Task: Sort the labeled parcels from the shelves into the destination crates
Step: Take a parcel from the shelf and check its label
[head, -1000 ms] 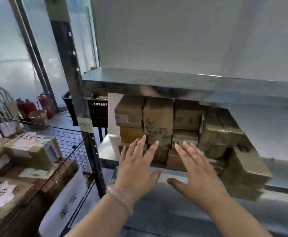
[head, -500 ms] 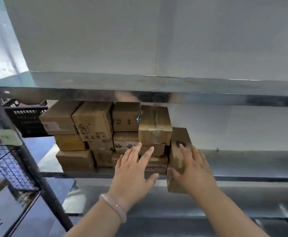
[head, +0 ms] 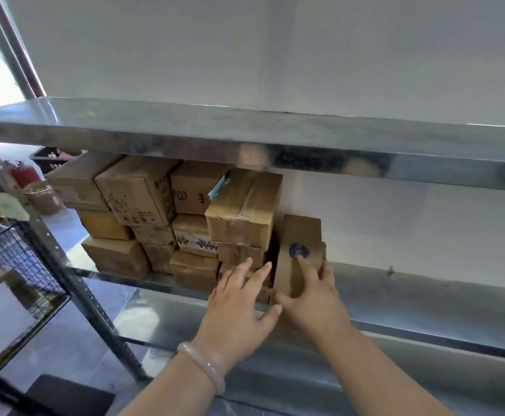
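The blue-sticker parcel (head: 300,253) stood upright on the shelf (head: 425,289), and I had my right hand (head: 314,298) clamped on it. The thumb hooked its lower left edge, the index finger lay on the front just under the round sticker, and the other fingers (head: 324,267) wrapped its right side.

Just left of those fingers, my left hand (head: 239,304) was flat with its fingers (head: 245,267) straight and slightly spread. The tips lay on the low boxes at the near end of the stack of parcels (head: 143,205); I could not tell how hard they pressed. The two thumbs nearly met below the parcel's bottom corner. A pale bracelet (head: 203,367) sat on the left wrist.

Above and to the left of the left fingers the stack rose in brown cardboard rows, close under the upper shelf (head: 245,130). A blue-and-white paper slip (head: 218,187) stuck out between two top boxes.

Well to the left of both hands stood the shelving's metal post (head: 74,289). A wire crate (head: 14,259) sat beyond it, and a red fire extinguisher (head: 24,175) farther back.
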